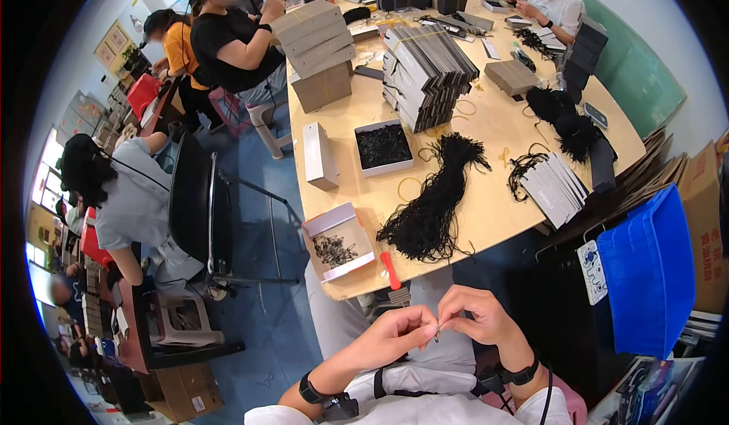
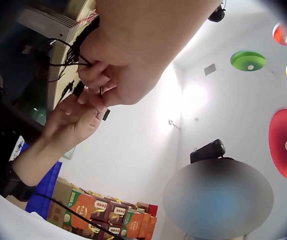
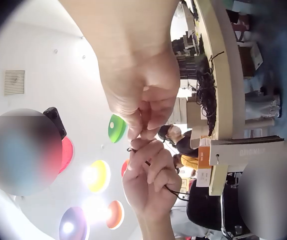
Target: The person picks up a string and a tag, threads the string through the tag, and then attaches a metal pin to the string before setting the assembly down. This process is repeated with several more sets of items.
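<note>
Both hands meet over my lap: my left hand and right hand pinch one thin black cord between fingertips. It hangs downward between them, below the worktop edge.

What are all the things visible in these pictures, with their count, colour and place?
thin black cord: one, black, pinched between both hands, over the lap
large bundle of black cords: one, black, table near edge
open white box of black cords: one, white, table middle
open shallow box with pink rim: one, small dark pieces inside, table's near left corner
upright white carton: one, white, left of the cord box
stack of grey flat cards: one stack, grey, table middle
blue plastic bin: one, blue, floor at right
light wooden table: one, beige
seated people: several, around the table and at left
left hand: pinching the cord
right hand: pinching the cord
</note>
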`<act>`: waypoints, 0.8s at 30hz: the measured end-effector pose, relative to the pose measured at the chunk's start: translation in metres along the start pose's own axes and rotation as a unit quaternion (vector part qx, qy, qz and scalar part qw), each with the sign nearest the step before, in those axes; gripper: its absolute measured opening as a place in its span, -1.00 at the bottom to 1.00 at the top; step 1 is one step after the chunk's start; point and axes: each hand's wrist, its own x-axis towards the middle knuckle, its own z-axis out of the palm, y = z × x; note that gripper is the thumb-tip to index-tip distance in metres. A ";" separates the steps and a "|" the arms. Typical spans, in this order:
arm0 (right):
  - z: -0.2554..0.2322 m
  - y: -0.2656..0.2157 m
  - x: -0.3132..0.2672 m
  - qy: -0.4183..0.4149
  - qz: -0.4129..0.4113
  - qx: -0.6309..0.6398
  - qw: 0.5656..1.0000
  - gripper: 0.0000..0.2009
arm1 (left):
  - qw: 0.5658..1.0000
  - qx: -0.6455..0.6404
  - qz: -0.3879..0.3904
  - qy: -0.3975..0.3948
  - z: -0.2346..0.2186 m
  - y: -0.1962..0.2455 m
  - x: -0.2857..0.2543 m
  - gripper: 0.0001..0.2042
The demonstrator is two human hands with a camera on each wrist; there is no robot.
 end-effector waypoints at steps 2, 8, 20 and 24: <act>0.003 0.001 0.001 0.001 -0.006 -0.010 1.000 -0.91 | 0.999 0.024 -0.008 0.038 -0.003 -0.002 -0.002 -0.85; 0.010 0.005 -0.009 0.036 0.037 0.061 0.997 -0.93 | 0.957 0.244 0.073 0.140 0.003 0.007 -0.005 -0.84; 0.008 0.013 -0.009 0.114 0.020 -0.017 0.993 -0.92 | 0.967 0.106 0.054 0.224 0.002 -0.003 -0.006 -0.86; 0.016 0.018 -0.006 0.117 -0.008 -0.084 0.989 -0.91 | 0.962 -0.126 0.051 0.239 0.008 -0.011 -0.002 -0.87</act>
